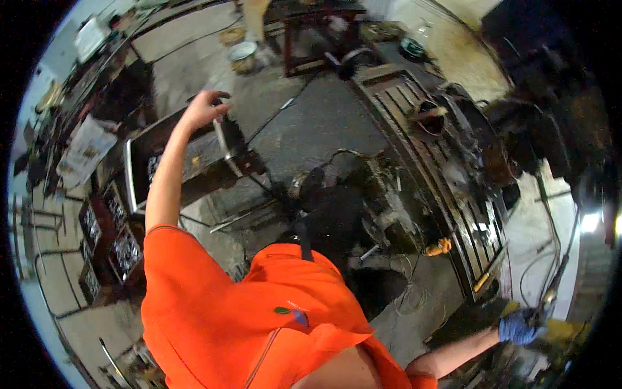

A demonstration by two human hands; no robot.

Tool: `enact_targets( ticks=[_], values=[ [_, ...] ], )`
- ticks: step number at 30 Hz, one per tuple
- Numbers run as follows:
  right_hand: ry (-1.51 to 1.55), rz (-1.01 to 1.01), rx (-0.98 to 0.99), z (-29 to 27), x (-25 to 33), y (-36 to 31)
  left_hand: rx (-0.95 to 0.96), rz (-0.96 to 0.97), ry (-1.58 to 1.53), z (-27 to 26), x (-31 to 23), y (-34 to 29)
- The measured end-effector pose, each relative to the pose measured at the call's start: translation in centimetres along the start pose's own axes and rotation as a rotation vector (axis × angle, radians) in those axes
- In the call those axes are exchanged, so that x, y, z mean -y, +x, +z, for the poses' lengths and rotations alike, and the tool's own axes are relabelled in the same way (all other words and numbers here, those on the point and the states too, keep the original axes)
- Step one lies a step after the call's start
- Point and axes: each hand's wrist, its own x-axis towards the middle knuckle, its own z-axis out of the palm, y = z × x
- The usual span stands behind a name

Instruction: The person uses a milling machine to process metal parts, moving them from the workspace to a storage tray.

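Note:
My bare left hand is stretched out at the far left, above the end of a metal-edged trough. Its fingers are loosely bent, with a gap before the thumb, and I see nothing clearly held in them. A blue glove covers my right hand, low on the right side. Its fingers are closed around a dark, slim handle-like tool that rises from the fist, beside thin hanging cables. The tool's exact kind is unclear in the blur and shadow.
A long slotted metal machine bed runs down the right, with an orange object at its edge. Dark bins of small metal parts stand at left. A coiled cable lies on the floor. A bucket stands far back.

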Motion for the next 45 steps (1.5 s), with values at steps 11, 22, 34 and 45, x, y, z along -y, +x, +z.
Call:
enact_targets(
  ticks=[11, 22, 34, 45],
  values=[
    [-0.799, -0.543, -0.001, 1.3, 0.7, -0.3, -0.314, -0.748, 0.092, -9.0, 20.6, -13.5],
    [-1.115, -0.768, 0.022, -1.6, -2.1, 4.6, -0.334, -0.661, 0.648, -3.9, 20.9, -11.2],
    [-0.157, -0.165, 0.062, -2.1, 0.8, 6.5, -0.171, -0.703, 0.695, -0.1, 20.5, -4.5],
    [-0.111, -0.093, 0.187, 0.1, 5.4, 10.8, -0.387, -0.475, -0.672, -5.2, 20.9, -5.9]
  ],
)
